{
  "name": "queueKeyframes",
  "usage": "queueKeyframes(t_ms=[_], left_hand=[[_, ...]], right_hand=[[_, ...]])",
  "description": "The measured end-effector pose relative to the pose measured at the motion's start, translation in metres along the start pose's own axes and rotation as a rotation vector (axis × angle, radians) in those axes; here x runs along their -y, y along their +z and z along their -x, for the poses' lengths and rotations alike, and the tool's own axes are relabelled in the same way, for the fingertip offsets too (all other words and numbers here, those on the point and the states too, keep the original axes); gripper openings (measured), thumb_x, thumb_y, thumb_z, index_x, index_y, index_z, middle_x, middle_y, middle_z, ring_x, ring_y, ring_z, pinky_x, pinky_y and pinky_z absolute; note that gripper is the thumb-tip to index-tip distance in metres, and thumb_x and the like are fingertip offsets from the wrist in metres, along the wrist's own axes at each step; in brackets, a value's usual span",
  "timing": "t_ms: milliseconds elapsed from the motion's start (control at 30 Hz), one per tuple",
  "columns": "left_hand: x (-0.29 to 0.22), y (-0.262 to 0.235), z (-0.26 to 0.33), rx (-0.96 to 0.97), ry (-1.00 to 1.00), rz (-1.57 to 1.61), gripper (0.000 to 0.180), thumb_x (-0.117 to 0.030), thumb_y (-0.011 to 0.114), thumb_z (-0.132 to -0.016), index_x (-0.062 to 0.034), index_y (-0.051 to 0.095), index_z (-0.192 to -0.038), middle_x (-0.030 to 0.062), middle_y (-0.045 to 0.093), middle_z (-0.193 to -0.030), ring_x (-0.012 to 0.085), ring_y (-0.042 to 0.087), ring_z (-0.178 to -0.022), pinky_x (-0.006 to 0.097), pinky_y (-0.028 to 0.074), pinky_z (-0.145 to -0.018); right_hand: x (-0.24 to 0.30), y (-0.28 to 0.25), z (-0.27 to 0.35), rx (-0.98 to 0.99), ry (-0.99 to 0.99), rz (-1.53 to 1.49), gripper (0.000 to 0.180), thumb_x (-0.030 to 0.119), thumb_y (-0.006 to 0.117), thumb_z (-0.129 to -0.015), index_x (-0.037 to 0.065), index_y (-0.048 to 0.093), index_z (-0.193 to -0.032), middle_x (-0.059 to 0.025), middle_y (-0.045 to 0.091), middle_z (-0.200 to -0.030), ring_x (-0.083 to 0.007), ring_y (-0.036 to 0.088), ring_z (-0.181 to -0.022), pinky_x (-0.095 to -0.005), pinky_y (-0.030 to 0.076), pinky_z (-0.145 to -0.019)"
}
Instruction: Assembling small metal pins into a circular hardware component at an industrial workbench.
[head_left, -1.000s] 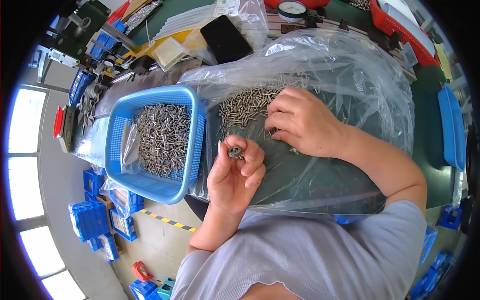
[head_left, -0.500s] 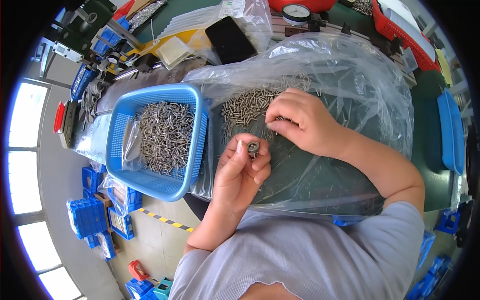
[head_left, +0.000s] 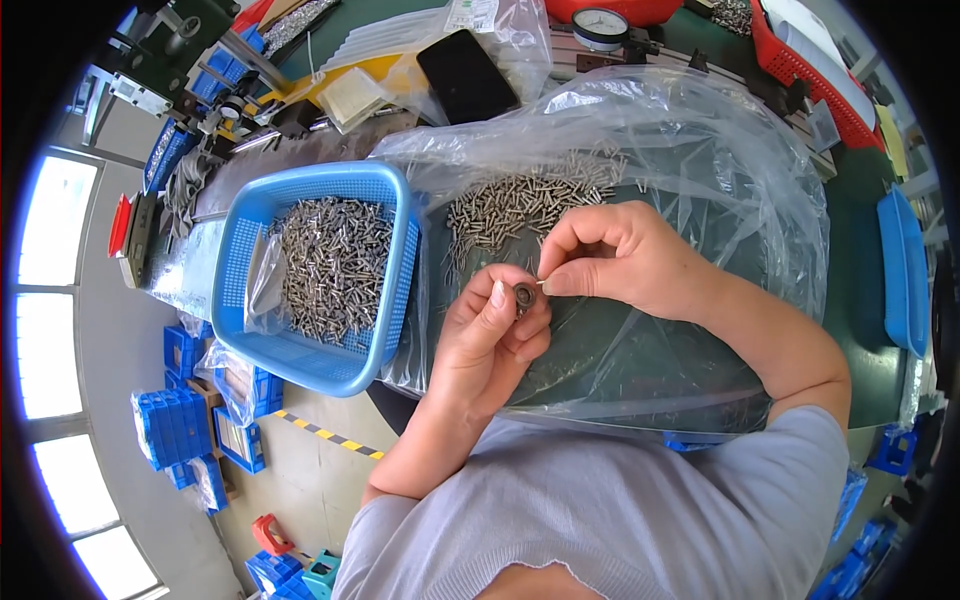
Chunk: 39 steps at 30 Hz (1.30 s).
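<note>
Between the thumb and fingers of my left hand (head_left: 488, 335) is a small round metal part (head_left: 523, 297) with a dark hollow in its face. My right hand (head_left: 630, 262) is closed in a pinch beside it, thumb against forefinger, on a tiny thin metal pin (head_left: 541, 282) that points toward the round part. Whether the two touch is too small to tell. Beyond both hands, a loose heap of small metal pins (head_left: 500, 212) lies on a clear plastic sheet (head_left: 690, 130). To the left stands a blue plastic basket (head_left: 375, 350) with many more small metal pins (head_left: 330, 270) in it.
A black phone (head_left: 467, 78) lies on plastic bags at the back. Behind the sheet are a round dial gauge (head_left: 600, 28) and a red basket (head_left: 815, 75). A blue tray (head_left: 903, 270) sits at the right edge. Metal fixtures (head_left: 235, 105) stand at the back left.
My right hand has come nearer, from the edge of the heap to beside the round part, with a pin in its pinch. The left hand has shifted slightly right.
</note>
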<state>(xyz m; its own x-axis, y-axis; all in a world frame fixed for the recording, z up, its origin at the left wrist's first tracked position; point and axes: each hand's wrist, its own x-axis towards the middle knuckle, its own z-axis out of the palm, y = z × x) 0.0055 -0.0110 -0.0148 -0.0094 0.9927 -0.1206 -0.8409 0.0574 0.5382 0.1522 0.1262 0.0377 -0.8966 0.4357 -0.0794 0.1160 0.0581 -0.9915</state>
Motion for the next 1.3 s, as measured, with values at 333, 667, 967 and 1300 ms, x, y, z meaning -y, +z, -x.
queueKeyframes(t_ms=[333, 667, 967, 1300], left_hand=[[-0.002, 0.004, 0.000, -0.040, -0.079, -0.002, 0.022, -0.027, 0.057, -0.093, -0.0093, 0.057, -0.106, 0.0045, 0.053, -0.084, 0.0084, 0.039, -0.064, 0.021, 0.032, -0.053], [-0.001, 0.006, -0.003, -0.053, -0.073, 0.001, 0.021, -0.027, 0.059, -0.092, -0.0076, 0.056, -0.099, 0.0008, 0.053, -0.081, 0.0077, 0.038, -0.062, 0.021, 0.031, -0.052], [-0.002, 0.002, -0.004, 0.050, -0.105, 0.030, 0.025, -0.030, 0.061, -0.090, -0.0071, 0.056, -0.099, -0.0006, 0.050, -0.077, 0.0081, 0.036, -0.059, 0.022, 0.029, -0.050], [-0.001, 0.006, -0.002, -0.052, -0.061, 0.036, 0.024, -0.025, 0.054, -0.094, -0.0046, 0.055, -0.108, 0.0032, 0.054, -0.088, 0.0110, 0.045, -0.070, 0.024, 0.035, -0.057]], right_hand=[[-0.014, 0.006, -0.006, 0.033, -0.018, -0.214, 0.006, 0.004, 0.067, -0.083, 0.001, 0.063, -0.086, -0.0002, 0.060, -0.082, -0.0061, 0.055, -0.077, -0.0215, 0.045, -0.070], [-0.017, 0.012, -0.006, 0.015, -0.132, -0.109, 0.012, 0.005, 0.072, -0.078, 0.004, 0.063, -0.086, 0.0001, 0.055, -0.084, -0.0077, 0.054, -0.077, -0.0221, 0.043, -0.069], [-0.018, 0.012, -0.009, -0.066, -0.403, 0.221, 0.020, 0.015, 0.077, -0.074, 0.008, 0.060, -0.082, -0.0001, 0.053, -0.085, -0.0115, 0.050, -0.080, -0.0249, 0.040, -0.066], [-0.019, 0.011, -0.009, -0.170, -0.647, 0.419, 0.013, 0.010, 0.072, -0.077, 0.006, 0.060, -0.080, -0.0046, 0.056, -0.083, -0.0192, 0.054, -0.079, -0.0303, 0.044, -0.071]])
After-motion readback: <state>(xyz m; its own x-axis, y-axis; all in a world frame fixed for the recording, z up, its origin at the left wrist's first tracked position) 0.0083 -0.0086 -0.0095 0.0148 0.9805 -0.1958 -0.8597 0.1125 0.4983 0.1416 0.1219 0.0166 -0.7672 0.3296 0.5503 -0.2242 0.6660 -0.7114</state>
